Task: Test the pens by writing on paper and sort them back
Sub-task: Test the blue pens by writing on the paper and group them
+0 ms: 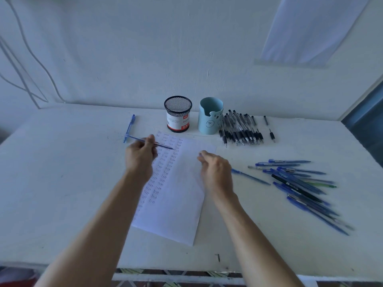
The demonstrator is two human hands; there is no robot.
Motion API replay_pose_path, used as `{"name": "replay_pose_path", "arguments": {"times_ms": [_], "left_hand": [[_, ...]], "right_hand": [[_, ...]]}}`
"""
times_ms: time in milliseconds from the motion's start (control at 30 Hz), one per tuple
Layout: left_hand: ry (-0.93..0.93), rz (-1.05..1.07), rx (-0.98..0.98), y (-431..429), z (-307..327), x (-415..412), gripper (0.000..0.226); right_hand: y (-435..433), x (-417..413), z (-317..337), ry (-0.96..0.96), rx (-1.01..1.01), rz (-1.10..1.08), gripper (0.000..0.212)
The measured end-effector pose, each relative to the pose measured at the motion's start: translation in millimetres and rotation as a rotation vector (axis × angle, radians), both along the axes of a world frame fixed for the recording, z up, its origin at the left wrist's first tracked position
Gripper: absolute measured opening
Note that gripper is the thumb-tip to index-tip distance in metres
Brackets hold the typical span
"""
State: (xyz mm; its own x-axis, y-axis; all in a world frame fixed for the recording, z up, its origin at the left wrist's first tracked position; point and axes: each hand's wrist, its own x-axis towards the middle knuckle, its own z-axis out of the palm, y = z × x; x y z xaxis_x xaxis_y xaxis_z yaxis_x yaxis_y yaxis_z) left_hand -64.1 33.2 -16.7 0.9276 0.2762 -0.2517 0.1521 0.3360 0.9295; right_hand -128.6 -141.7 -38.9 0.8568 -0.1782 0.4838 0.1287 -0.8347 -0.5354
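A white sheet of paper (178, 193) lies in front of me, with columns of the written word "test" down its left side. My left hand (141, 156) pinches a thin blue pen (163, 146) over the top of the sheet, tip pointing right. Over the sheet's right edge, my right hand (215, 172) has curled fingers that pinch a small blue piece (200, 155), perhaps a cap. A black mesh cup (178, 113) and a light blue bear cup (210, 116) stand behind the paper.
A row of black pens (240, 129) lies right of the bear cup. Several blue pens (300, 183) are heaped at the right, and one pen (250, 176) lies apart near my right hand. Another blue pen (129, 127) lies at the back left. The table's front edge (186, 274) is near.
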Motion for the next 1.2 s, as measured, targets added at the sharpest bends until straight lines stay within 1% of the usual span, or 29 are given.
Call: {"name": "replay_pose_path", "arguments": {"times_ms": [100,233,333,433,533,633,667,767,800,900,967,1033,1067,1133,1200], "left_hand": [[-0.014,-0.002,-0.009,14.0,6.1,7.9,0.021],[-0.020,-0.038,-0.005,9.7,8.1,4.2,0.031],[-0.054,-0.072,0.016,16.9,5.9,-2.8,0.038],[-0.095,-0.078,0.013,22.5,1.7,-13.0,0.034],[-0.157,-0.128,0.021,25.9,-4.4,-26.2,0.021],[-0.167,-0.192,0.110,29.7,-13.6,-43.4,0.010],[-0.164,-0.218,0.154,32.1,-16.7,-49.9,0.012],[-0.145,-0.266,0.356,40.5,-19.8,-67.6,0.032],[-0.139,-0.266,0.419,42.6,-19.0,-71.8,0.034],[-0.156,-0.257,0.538,45.2,-14.0,-81.7,0.027],[-0.148,-0.252,0.581,48.4,-12.5,-85.5,0.028],[-0.118,-0.258,0.550,52.2,-14.2,-87.8,0.038],[-0.091,-0.257,0.526,53.3,-15.6,-88.0,0.039],[-0.053,-0.240,0.543,54.6,-17.9,-86.5,0.031],[-0.072,-0.243,0.634,55.9,-20.5,-84.7,0.029]], "right_hand": [[-12.1,2.9,0.1,-0.011,0.036,-0.049,0.011],[-6.3,7.9,-4.1,0.023,0.058,0.026,0.009],[-5.5,5.9,-16.0,0.026,-0.024,0.103,0.022],[-3.6,3.2,-24.4,0.011,-0.132,0.133,0.025],[-2.2,1.9,-31.0,0.015,-0.186,0.148,0.024],[-0.6,-1.3,-34.4,0.049,-0.226,0.148,0.030],[0.5,-3.6,-34.2,0.079,-0.228,0.148,0.036],[1.4,-8.7,-36.0,0.137,-0.283,0.142,0.055],[1.1,-9.2,-37.1,0.156,-0.310,0.143,0.057],[1.5,-8.4,-38.3,0.198,-0.348,0.141,0.060],[1.9,-8.1,-38.4,0.221,-0.359,0.138,0.061],[2.2,-8.5,-38.2,0.225,-0.362,0.135,0.062],[2.4,-8.9,-37.7,0.226,-0.359,0.134,0.062],[2.6,-9.6,-37.3,0.225,-0.358,0.125,0.063],[2.6,-9.9,-37.2,0.234,-0.361,0.113,0.066]]}}
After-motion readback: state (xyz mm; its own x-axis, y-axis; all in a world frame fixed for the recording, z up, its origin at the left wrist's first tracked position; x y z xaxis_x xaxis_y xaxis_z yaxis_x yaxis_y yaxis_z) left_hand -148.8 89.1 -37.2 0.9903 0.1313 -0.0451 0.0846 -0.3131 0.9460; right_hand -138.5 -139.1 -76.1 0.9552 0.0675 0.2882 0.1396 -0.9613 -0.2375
